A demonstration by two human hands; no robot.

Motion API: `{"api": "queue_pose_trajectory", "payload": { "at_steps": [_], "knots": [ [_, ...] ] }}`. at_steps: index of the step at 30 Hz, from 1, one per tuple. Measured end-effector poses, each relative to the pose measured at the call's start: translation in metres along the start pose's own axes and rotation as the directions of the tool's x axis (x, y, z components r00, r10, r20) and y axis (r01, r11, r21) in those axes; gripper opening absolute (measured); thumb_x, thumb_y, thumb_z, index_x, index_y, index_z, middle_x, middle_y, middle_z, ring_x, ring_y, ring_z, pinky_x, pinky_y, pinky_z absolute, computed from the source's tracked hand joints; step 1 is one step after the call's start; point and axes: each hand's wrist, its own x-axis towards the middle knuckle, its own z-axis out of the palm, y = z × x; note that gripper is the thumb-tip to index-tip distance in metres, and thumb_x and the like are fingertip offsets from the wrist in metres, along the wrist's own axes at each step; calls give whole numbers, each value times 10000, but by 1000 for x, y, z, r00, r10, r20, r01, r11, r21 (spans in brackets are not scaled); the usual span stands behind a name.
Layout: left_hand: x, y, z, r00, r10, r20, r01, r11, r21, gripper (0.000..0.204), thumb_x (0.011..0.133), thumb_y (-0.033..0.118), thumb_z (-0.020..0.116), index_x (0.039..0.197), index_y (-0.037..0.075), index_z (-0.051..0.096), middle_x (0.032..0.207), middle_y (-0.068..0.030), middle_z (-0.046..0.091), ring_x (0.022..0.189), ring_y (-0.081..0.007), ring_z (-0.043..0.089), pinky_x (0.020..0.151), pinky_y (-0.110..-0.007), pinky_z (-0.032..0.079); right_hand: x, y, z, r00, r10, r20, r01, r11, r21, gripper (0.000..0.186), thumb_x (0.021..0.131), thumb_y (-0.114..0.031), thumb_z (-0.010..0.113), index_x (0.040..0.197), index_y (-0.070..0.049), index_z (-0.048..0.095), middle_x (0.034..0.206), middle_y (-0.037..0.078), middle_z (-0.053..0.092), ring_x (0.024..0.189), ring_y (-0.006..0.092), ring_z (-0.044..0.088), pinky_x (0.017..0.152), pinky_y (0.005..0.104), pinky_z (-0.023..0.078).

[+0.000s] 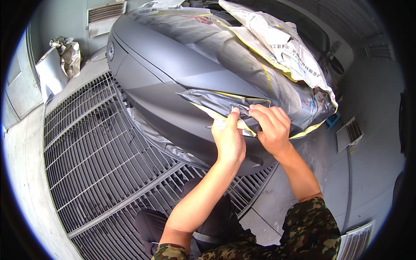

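Observation:
A matt grey car front [173, 113] fills the middle of the view. Over its headlight area lies a dark, wrinkled masking film [208, 98], edged with yellow masking tape [207, 111] that has partly lifted at the lower side. My left hand [229, 139] is closed on the film's lower edge, thumb on top. Close beside it, my right hand [274, 129] pinches the same film between thumb and fingers. Both hands cover part of the film's right end, so its exact edge there is hidden.
Newspaper masking sheets [264, 37] with yellow tape drape over the hood's right side. Under the car runs a slatted metal floor grate [99, 151]. Crumpled paper [70, 56] lies by the left wall. A wall vent [349, 133] stands at the right.

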Motion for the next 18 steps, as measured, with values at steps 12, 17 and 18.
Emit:
{"api": "queue_pose_trajectory", "payload": {
  "at_steps": [12,17,18],
  "knots": [
    [2,-6,-7,1000,13,19,-13,1000,8,132,1009,14,635,1135,19,597,1021,-39,674,916,-115,680,799,-288,560,0,6,-5,996,3,90,-8,998,62,404,668,16,740,1071,-13,736,1119,109,752,826,263,696,687,379,510],
    [0,-2,-7,1000,-3,0,3,997,76,132,1007,28,667,1130,22,622,917,29,614,775,-61,557,690,-264,458,8,-20,-14,955,164,247,-168,986,-5,711,632,-113,824,1329,-81,691,1341,104,661,868,248,707,767,361,554],
    [-1,-1,-8,1000,1,25,-3,997,80,141,1007,28,667,1140,19,621,916,30,614,783,-59,558,694,-262,459,11,-24,-14,953,164,255,-163,986,-25,713,644,-126,833,1341,-85,690,1337,99,662,858,246,706,758,361,551]
  ]
}}
